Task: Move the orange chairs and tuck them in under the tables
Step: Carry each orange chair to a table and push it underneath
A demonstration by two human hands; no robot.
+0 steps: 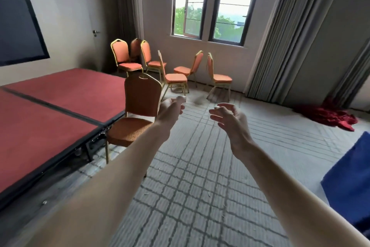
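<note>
Left hand [171,106], right hand [230,118] both empty, relaxed; orange chair [140,98] beside red table [60,94].

Landmark: near chair [140,98], seat close against tabletop [50,110] corner.
- Left of it: tabletop edge blocks passage.
- Right of it: open carpet [200,166], wide lane. Left hand [172,106] just beside backrest, right hand [228,116] farther right, both empty, fingers loose.
- Beyond it: 6 chairs [174,78] clustered under window, narrow gaps between.
- Far right of it: red cloth heap [330,114] on floor; blue object [350,176] at frame edge.
</note>
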